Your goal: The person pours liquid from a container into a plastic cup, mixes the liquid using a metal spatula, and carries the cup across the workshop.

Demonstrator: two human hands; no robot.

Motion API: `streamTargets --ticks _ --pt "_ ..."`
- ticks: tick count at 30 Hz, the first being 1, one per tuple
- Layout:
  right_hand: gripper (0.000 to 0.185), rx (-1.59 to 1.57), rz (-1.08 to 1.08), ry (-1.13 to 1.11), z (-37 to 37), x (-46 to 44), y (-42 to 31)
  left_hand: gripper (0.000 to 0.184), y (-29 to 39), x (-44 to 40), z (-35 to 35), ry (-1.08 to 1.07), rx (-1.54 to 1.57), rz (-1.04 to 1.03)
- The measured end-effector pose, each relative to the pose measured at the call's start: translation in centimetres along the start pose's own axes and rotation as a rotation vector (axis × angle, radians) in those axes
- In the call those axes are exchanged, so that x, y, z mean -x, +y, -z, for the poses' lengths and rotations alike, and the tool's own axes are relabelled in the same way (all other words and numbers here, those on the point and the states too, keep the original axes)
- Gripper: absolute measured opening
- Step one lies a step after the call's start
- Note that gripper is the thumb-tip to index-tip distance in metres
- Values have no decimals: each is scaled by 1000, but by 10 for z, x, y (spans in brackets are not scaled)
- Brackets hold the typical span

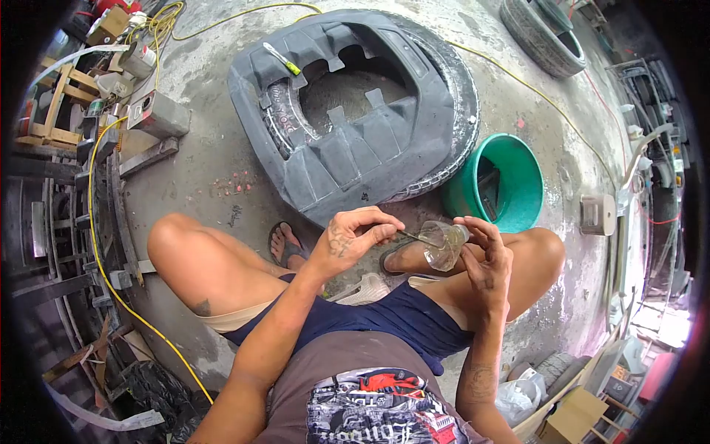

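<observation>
"Clear container (441, 256) looks light, thin and a bit bendy, probably slippery if wet. Where's it at on your feed?"

"Over the right thigh. Right hand (488, 255) holds it by the narrower end; I'd grip there too, likely stiffest. Left hand (362, 237) pinches a thin stick (413, 236)."

"Counts?"

"I've got one container, one stick, one green bucket (463, 185), one grey shell (347, 172)."

Bright light (671, 317) glares at right beyond a stained concrete floor (203, 81).
</observation>
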State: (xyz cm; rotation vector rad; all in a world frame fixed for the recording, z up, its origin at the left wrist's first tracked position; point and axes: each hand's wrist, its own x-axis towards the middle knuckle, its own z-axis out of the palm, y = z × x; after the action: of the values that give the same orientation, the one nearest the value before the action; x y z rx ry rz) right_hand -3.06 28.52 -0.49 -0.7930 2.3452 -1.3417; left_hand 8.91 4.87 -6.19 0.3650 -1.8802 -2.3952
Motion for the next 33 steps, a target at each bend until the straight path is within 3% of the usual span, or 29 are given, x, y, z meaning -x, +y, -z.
streamTargets --ticks 9,14,33 --pt "51 -7 -18 24 -5 1 2 15 -4 -1 -2 58 97 30" --pt "50 17 -13 16 -2 0 1 15 -9 -1 3 -72 12 29" --pt "51 78 11 25 1 -3 -3 14 -1 2 10 -47 36 16"
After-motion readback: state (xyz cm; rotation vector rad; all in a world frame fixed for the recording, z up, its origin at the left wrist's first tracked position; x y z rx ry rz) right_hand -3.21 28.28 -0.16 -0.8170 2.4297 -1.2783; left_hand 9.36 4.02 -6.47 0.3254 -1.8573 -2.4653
